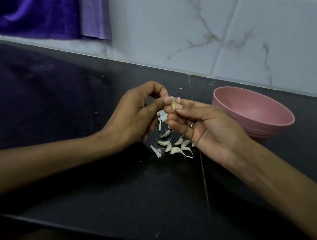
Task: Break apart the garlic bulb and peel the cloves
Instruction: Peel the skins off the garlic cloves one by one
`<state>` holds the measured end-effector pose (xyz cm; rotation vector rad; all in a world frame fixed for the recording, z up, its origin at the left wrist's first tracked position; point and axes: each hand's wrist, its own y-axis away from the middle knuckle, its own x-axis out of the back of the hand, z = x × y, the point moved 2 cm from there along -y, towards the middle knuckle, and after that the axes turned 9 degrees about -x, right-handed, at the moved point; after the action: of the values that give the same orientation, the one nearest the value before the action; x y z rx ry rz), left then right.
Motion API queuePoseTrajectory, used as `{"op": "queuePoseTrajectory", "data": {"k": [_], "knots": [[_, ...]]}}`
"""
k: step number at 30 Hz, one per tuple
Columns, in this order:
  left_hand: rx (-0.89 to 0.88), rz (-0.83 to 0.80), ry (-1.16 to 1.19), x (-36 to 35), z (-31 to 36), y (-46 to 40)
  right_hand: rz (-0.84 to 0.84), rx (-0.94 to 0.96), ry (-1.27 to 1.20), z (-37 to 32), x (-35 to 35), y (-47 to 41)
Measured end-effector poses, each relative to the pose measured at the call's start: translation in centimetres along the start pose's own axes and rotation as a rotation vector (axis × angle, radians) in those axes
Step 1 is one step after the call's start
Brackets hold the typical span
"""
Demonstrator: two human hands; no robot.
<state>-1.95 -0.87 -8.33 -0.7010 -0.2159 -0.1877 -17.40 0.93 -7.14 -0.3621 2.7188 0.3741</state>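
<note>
Both hands meet above the black counter [76, 111]. My right hand [202, 124] pinches a small garlic clove [174, 104] between thumb and fingers. My left hand [136, 113] has its thumb and forefinger on the clove's papery skin at the left end. Below the hands, several loose unpeeled cloves [176, 147] lie in a small cluster on the counter. Bits of white skin [162, 116] lie under the fingers, and another scrap of skin [155, 150] lies to the cluster's left.
A pink bowl [253, 102] stands on the counter just right of my right hand; its visible inside holds nothing. A marbled tile wall [202, 26] runs behind. Purple cloth [38, 3] hangs at the upper left. The counter's front edge is near the bottom.
</note>
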Motion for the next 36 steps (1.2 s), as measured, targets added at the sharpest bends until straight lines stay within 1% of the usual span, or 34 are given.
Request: {"op": "queuePoseTrajectory", "data": {"k": [4,7,12,18,24,31,36], "knots": [[0.010,0.049,0.029,0.3,-0.3,-0.2,0.023,0.029,-0.010,-0.1,0.3,-0.1],[0.073,0.072,0.127,0.5,-0.5,-0.4,0.031,0.036,-0.007,0.0,0.4,-0.2],[0.183,0.030,0.256,0.2,-0.3,-0.3,0.027,0.050,0.017,0.0,0.4,-0.1],[0.247,0.041,0.276,0.2,-0.5,-0.3,0.012,0.040,0.059,0.5,0.2,0.0],[0.210,0.078,0.226,0.3,-0.5,-0.2,0.005,-0.010,0.020,0.6,0.0,0.0],[0.120,0.116,0.132,0.2,-0.4,0.1,0.019,-0.056,-0.043,1.0,-0.2,0.0],[0.092,0.111,0.110,0.1,-0.5,0.1,0.029,-0.078,-0.070,1.0,-0.4,0.2]]}}
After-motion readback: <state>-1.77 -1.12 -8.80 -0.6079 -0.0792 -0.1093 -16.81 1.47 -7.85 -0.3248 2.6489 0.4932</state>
